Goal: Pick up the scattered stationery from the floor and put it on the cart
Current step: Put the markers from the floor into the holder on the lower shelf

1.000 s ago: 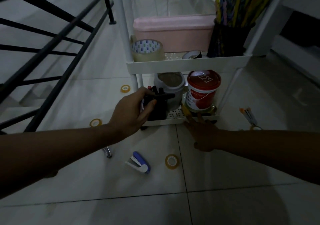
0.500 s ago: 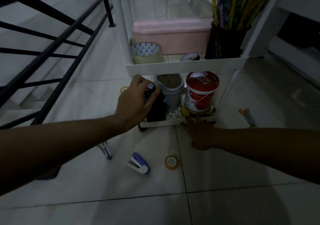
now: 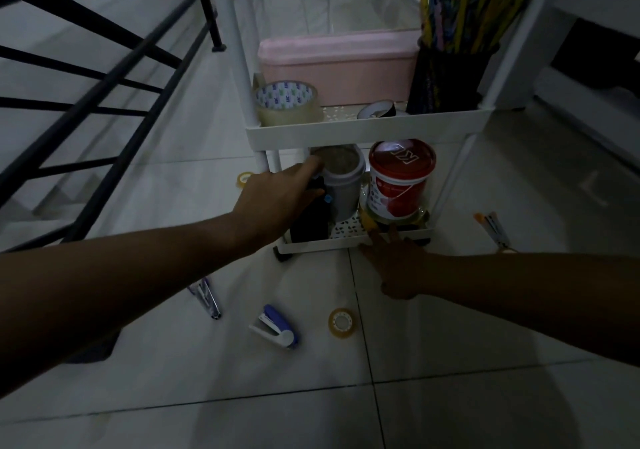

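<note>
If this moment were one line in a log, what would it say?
left hand: at black holder, bottom shelf | right hand: steadying cart | floor: stapler, tape roll

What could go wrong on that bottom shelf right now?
The left hand is pushing a dark holder in beside the grey canister; a nudge could tip either in that tight spot. The right hand rests at the cart's bottom tray edge, so the wheeled cart might roll. In this dim light, the stapler could be missed.

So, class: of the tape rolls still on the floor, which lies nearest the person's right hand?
The small tape roll beside the stapler, just below the right hand. The other floor roll lies far off, behind the cart's left leg.
</note>
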